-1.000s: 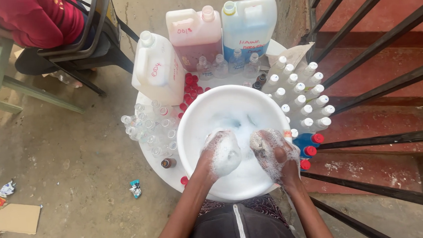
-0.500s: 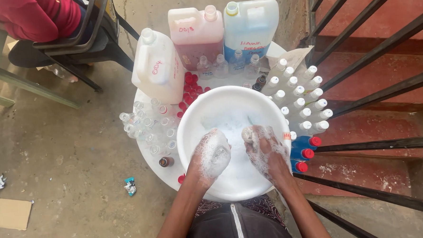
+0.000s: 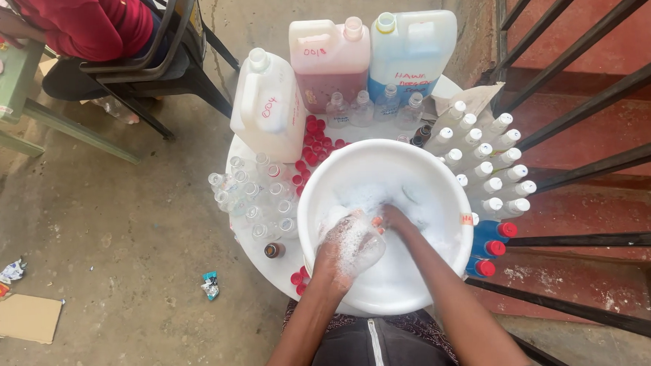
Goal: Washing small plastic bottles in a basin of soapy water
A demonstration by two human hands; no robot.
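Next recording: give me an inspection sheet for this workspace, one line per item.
Surface: round white table, crowded with containers.
Job's things: white basin holding foamy water; a small bottle in the foam, partly hidden.
Clutter: three large jugs, empty clear bottles, white-capped bottles, red caps, blue bottles with red caps.
Grippers: left hand foam-covered over the basin; right hand dipped in the water.
Cables: nothing seen.
Surroundings: concrete floor with cardboard and wrappers, metal railing, seated person on a chair.
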